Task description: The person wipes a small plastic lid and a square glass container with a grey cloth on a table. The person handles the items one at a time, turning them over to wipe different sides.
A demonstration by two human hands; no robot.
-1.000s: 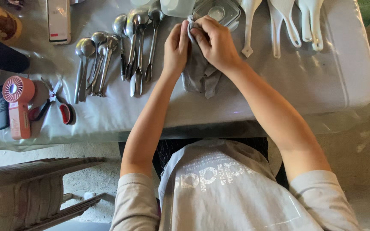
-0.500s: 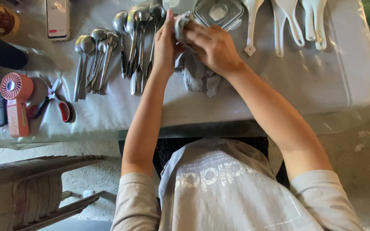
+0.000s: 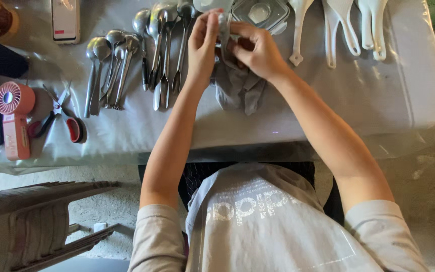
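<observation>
A grey cloth (image 3: 237,85) is pinched between the closed fingers of the left hand (image 3: 202,45) and right hand (image 3: 258,50), just beside steel spoons (image 3: 167,55).

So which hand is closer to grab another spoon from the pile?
Probably the left hand. It sits right beside the metal spoons lying on the table. The right hand is on the far side of the grey cloth both hands hold, nearer the white spatulas.
</observation>
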